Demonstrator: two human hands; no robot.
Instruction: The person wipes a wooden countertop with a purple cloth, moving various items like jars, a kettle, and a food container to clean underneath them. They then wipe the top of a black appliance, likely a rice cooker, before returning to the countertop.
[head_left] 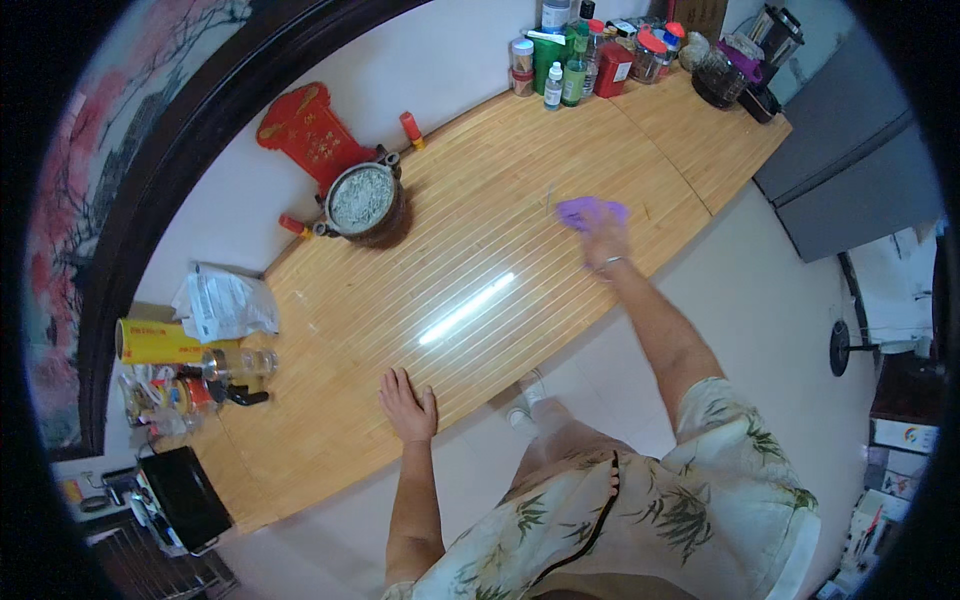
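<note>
One pot [386, 230] holds grey fill [362, 198]; right hand [605, 242] touches purple cloth [577, 212].

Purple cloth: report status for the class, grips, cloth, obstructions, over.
Right grip, blurred, on bunched purple cloth. Left grip open, palm down on table. Pot stands apart from cloth.

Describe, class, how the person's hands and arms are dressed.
Both the left hand and right hand are ungloved. A thin, pale, silvery band circles the right wrist; the left wrist shows none. The short-sleeved, loose, whitish shirt carries green leaf prints.
</note>
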